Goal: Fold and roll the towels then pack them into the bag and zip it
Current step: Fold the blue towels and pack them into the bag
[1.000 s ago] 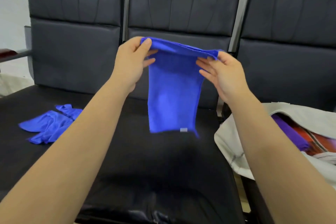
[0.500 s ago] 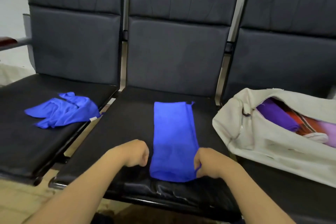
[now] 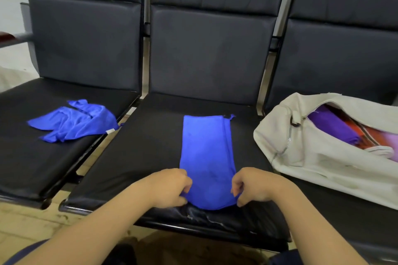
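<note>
A blue towel [image 3: 206, 153], folded into a long strip, lies lengthwise on the middle black seat [image 3: 150, 146]. My left hand [image 3: 172, 187] pinches its near left corner and my right hand [image 3: 252, 185] pinches its near right corner, at the seat's front edge. A second blue towel [image 3: 75, 120] lies crumpled on the left seat. The cream bag [image 3: 318, 153] rests on the right seat with its zip open; purple, orange and pink rolled towels [image 3: 353, 133] show inside.
Three black padded chairs stand in a row with tall backrests [image 3: 211, 49] behind the seats. A gap with pale floor [image 3: 25, 221] runs between the left and middle seats. An armrest [image 3: 8, 37] juts out at far left.
The folded towel, held up in the air a second ago, now lies flat on the middle seat. Both hands came down with it and now pinch its near corners.
</note>
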`<state>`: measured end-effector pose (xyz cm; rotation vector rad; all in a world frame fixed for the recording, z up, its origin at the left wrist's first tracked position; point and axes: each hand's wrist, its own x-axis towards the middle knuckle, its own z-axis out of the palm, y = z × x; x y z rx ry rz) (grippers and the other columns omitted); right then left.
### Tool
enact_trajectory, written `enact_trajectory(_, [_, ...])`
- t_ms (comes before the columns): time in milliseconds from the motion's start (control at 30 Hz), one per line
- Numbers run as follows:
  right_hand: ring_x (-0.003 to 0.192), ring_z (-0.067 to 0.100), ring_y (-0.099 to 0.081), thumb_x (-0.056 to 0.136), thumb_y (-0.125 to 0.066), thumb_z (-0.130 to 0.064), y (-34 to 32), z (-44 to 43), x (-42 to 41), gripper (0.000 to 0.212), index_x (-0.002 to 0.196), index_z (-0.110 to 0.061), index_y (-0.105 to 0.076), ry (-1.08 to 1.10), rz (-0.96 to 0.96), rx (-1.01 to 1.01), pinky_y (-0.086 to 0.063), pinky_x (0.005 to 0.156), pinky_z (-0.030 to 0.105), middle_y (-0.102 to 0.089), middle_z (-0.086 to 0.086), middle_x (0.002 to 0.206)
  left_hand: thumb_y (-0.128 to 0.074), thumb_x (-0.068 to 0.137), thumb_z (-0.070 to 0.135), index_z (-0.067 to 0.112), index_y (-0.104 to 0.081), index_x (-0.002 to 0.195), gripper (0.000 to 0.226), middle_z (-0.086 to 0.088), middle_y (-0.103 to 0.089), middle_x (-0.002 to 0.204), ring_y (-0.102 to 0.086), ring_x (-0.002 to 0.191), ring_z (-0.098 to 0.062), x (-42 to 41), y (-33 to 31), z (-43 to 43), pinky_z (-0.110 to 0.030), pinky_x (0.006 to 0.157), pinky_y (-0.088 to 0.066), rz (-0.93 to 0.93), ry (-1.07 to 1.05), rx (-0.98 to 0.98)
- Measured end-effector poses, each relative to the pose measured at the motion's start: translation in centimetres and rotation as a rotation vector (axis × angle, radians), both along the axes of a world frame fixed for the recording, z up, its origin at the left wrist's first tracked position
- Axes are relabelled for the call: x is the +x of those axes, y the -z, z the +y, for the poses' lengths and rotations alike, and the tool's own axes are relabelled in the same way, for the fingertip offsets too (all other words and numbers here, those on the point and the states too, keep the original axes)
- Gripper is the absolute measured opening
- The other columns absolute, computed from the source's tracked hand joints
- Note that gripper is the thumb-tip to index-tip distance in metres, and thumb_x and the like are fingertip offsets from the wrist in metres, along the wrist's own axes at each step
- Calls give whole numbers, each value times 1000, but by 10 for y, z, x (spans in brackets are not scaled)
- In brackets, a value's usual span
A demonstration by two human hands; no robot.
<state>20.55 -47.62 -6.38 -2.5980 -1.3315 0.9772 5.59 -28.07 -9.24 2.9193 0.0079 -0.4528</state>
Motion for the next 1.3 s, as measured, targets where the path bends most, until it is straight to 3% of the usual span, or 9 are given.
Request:
enact_trajectory(167, [78, 10, -59, 80, -75, -20, -9, 1, 4, 11, 89, -16, -68, 59, -36, 136, -47, 68, 18, -60, -9, 81, -53, 86, 28, 17, -53, 83, 11, 5, -51, 86, -51, 79, -17, 2, -13, 17, -40, 78, -47, -94, -76, -132])
enact_trajectory(333, [73, 12, -58, 75, -80, -22, -12, 3, 3, 21, 74, -19, -59, 42, -25, 97, -48, 69, 26, -57, -8, 76, -78, 68, 42, 23, -43, 108, 56, 8, -41, 106, -46, 86, -15, 5, -11, 4, -36, 70, -44, 54, 30, -39])
enact_trajectory(533, [75, 12, -57, 73, -82, -24, -15, 0, 3, 22, 77, -20, -61, 5, 50, -42, -48, 70, 26, -58, -8, 78, -67, 76, 22, 19, -38, 93, 34, -1, -40, 98, -43, 74, -21, 6, -14, -18, -35, 59, -36, 92, 103, 167])
enact_trajectory(633, [78, 10, -58, 74, -81, -21, -16, 0, 2, 18, 83, -19, -65, -23, 86, -92, -50, 74, 26, -61, -9, 80, -51, 84, 8, 12, -43, 99, 18, -7, -46, 99, -42, 74, -25, 5, -12, -29, -38, 63, -39, 60, 82, 241])
enact_trajectory(833, [76, 11, -58, 77, -79, -15, -16, 1, 4, 20, 77, -23, -60, -1, 79, -50, -51, 78, 27, -60, -9, 76, -45, 89, 18, 18, -63, 99, 20, 1, -59, 97, -55, 89, -18, 6, -12, 2, -37, 81, -47, -92, -54, -91])
enact_trajectory(933, [73, 9, -61, 78, -77, -16, -13, 0, 7, 18, 79, -24, -62, 41, 95, 34, -50, 74, 25, -69, -2, 81, -46, 95, 18, 23, -66, 106, 23, 13, -49, 98, -50, 91, -4, 6, -13, 16, -22, 88, -40, -162, -43, -182])
enact_trajectory(1067, [69, 6, -63, 87, -66, -12, -9, -1, 13, 10, 89, -20, -61, 100, 165, 95, -48, 65, 18, -68, 2, 82, -52, 95, 16, 33, -55, 95, 17, 14, -59, 87, -54, 79, -1, 11, -9, 24, -15, 75, -43, -241, -236, -429])
enact_trajectory(1200, [68, 10, -64, 93, -55, -11, 0, 5, 18, 7, 95, -14, -60, 192, 137, 136, -48, 65, 22, -68, 9, 87, -54, 94, 10, 17, -55, 93, 7, 1, -60, 78, -58, 66, -12, 19, 11, 29, -26, 63, -55, -185, -469, -640])
enact_trajectory(1300, [64, 12, -62, 93, -52, -12, 10, 13, 20, 8, 93, -14, -59, 201, 44, 123, -44, 59, 19, -63, 1, 76, -59, 91, 10, 10, -54, 92, 5, -2, -60, 78, -60, 60, -19, 25, 26, 30, -28, 51, -53, -213, -570, -637])
